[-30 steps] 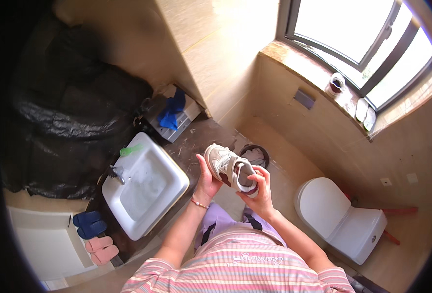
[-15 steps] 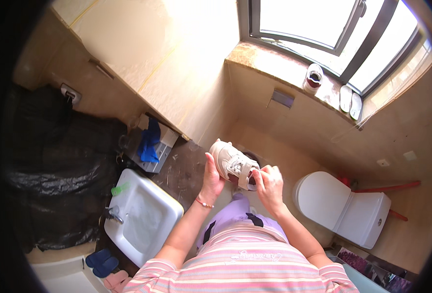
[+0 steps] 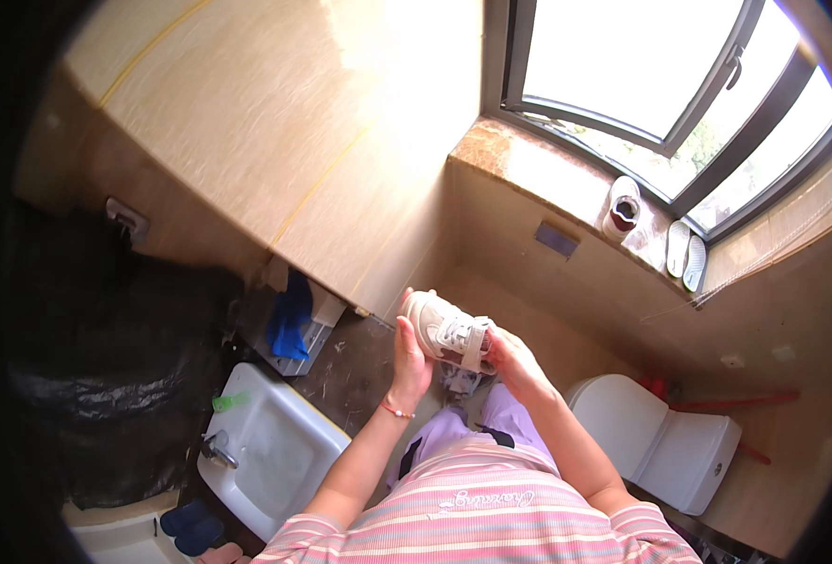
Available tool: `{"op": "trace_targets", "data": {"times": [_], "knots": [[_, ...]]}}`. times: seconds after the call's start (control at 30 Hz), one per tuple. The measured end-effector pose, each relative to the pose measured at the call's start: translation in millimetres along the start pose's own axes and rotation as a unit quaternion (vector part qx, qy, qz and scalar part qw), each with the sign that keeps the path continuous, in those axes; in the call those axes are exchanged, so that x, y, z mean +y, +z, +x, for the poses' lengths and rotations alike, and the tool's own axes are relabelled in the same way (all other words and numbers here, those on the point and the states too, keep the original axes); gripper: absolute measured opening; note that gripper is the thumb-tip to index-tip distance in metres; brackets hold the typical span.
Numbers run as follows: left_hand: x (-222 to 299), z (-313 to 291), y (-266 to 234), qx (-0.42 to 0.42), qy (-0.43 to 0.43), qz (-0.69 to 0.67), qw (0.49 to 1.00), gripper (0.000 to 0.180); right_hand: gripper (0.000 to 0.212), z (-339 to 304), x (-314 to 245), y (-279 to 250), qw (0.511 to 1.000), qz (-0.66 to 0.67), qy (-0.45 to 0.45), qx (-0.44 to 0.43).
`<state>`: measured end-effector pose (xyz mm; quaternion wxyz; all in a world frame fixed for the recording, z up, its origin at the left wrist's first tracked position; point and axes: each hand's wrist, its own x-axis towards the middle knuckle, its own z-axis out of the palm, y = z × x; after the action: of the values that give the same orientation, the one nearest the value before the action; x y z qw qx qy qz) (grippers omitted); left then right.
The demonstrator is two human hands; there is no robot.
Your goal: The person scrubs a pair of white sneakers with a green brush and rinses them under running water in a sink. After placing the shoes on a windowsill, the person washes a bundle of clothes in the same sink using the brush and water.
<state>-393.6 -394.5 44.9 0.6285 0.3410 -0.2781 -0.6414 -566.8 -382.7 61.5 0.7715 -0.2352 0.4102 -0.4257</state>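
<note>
Head view: your striped shirt (image 3: 491, 531) bears pale cursive lettering (image 3: 484, 501). At 12 o'clock, your left hand (image 3: 412, 362), half open, cups the toe of a cream-and-maroon shoe (image 3: 440, 333); your right hand (image 3: 519, 365), partly curled, holds its heel end. The shoe, toe toward 10 o'clock, has white laces (image 3: 454, 329) and a cream strap (image 3: 476, 346). A similar sill shoe (image 3: 621, 209) stands at 2 o'clock.
</note>
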Motion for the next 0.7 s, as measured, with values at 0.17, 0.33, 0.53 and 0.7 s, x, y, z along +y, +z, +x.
{"op": "trace_targets", "data": {"times": [0.17, 0.33, 0.53, 0.7], "knots": [[-24, 25, 7, 0.0, 0.012, 0.034, 0.999, 0.073, 0.036, 31, -32, -2, 0.995, -0.093, -0.046, 0.003], [-38, 50, 29, 0.063, -0.063, 0.099, 0.991, 0.065, 0.028, 82, -73, -55, 0.986, -0.002, -0.096, 0.135], [-67, 72, 40, 0.144, -0.1, 0.084, 0.981, 0.046, 0.03, 167, -163, -97, 0.913, 0.314, -0.181, 0.19], [-80, 101, 71, 0.159, -0.118, 0.058, 0.978, 0.036, 0.036, 251, -209, -143, 0.82, 0.35, -0.326, 0.315]]}}
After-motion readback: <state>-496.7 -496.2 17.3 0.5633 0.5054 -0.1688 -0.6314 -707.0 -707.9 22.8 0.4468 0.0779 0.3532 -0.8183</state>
